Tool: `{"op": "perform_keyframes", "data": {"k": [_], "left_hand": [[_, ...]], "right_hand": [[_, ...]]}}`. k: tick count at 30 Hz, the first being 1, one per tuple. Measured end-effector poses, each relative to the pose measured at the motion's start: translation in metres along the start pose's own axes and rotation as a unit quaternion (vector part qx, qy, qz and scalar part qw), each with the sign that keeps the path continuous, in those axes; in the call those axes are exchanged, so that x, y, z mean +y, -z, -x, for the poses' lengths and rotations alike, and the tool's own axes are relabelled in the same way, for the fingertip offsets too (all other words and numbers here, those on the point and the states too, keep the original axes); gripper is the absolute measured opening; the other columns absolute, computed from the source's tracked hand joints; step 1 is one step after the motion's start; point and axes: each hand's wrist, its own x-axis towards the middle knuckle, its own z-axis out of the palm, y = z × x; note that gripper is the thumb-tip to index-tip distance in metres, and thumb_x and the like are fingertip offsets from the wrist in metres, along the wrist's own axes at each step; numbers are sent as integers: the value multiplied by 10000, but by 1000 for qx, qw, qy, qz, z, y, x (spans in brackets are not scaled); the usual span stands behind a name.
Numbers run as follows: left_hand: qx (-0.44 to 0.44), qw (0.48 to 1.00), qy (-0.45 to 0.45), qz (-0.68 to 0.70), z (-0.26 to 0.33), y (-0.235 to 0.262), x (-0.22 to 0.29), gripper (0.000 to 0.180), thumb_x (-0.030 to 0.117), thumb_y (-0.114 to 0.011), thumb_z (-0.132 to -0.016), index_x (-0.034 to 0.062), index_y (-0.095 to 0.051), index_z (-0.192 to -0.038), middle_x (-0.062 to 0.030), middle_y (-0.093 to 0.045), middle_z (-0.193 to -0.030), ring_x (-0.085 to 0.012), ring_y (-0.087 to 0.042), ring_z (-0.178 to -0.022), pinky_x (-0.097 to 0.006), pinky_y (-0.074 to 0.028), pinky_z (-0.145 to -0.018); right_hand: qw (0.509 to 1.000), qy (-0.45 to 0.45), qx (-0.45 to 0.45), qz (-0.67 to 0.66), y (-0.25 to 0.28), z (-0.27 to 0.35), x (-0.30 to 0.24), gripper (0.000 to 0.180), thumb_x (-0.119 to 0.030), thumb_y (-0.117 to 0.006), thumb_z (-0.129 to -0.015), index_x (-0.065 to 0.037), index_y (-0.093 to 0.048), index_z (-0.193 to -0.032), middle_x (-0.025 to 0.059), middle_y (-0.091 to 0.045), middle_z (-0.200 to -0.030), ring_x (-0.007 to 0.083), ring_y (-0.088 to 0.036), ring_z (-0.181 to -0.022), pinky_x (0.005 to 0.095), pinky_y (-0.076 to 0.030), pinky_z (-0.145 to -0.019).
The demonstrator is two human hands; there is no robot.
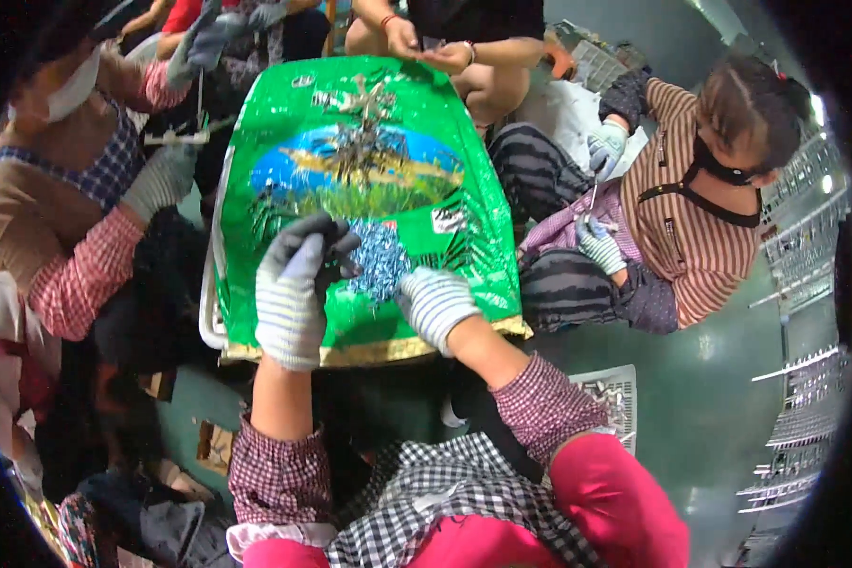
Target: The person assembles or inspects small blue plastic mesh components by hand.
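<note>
A heap of small blue-silver metal pieces [377,260] lies on a green printed plastic sheet [293,199]. My left hand [295,289], in a striped white glove with grey fingers, is raised at the heap's left side. Its fingers are curled together beside something dark; what they hold is not clear. At the heap's right edge, my right hand [437,308], in a striped glove, bends its fingers down against the pieces. Its fingertips are partly hidden, so anything between them cannot be made out.
Dark and pale slender pieces [364,142] lie farther up the sheet. Gloved co-workers sit left and right; another person's bare hands [431,52] are at the far edge. A white basket of parts [608,402] stands on the floor at right, near racks of metal parts [805,402].
</note>
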Motion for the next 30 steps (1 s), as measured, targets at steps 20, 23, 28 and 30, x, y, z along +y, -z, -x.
{"op": "perform_keyframes", "data": {"k": [20, 23, 28, 30], "left_hand": [[-40, 973, 71, -216, 0, -14, -27, 275, 182, -501, -908, 15, -563, -1117, -98, -641, -985, -164, -625, -814, -275, -517, -625], [-40, 973, 68, -218, 0, -14, -31, 285, 177, -505, -905, 9, -558, -1129, -96, -641, -977, -164, -625, -798, -276, -515, -630], [-47, 977, 73, -195, 4, -11, -30, 273, 168, -512, -903, 10, -560, -1119, -79, -635, -953, -147, -611, -782, -272, -518, -639], [-43, 980, 88, -172, 4, -11, -28, 248, 161, -509, -907, 18, -567, -1101, -65, -630, -944, -130, -596, -785, -259, -514, -641]], "right_hand": [[916, 42, 144, -372, 10, 2, 14, 93, -116, -591, -837, -41, -623, -881, 103, -627, -751, 183, -568, -641, 307, -471, -635], [867, 77, 186, -456, -3, -3, 14, 89, -137, -561, -820, -58, -602, -822, 161, -617, -738, 324, -585, -650, 378, -469, -600], [803, 63, 159, -571, -1, -5, 5, 129, -140, -624, -800, -39, -594, -875, 101, -631, -725, 163, -579, -634, 321, -472, -600], [802, 49, 153, -575, -4, -6, 8, 145, -118, -641, -801, -30, -587, -903, 57, -620, -756, 111, -555, -662, 274, -469, -608]]}}
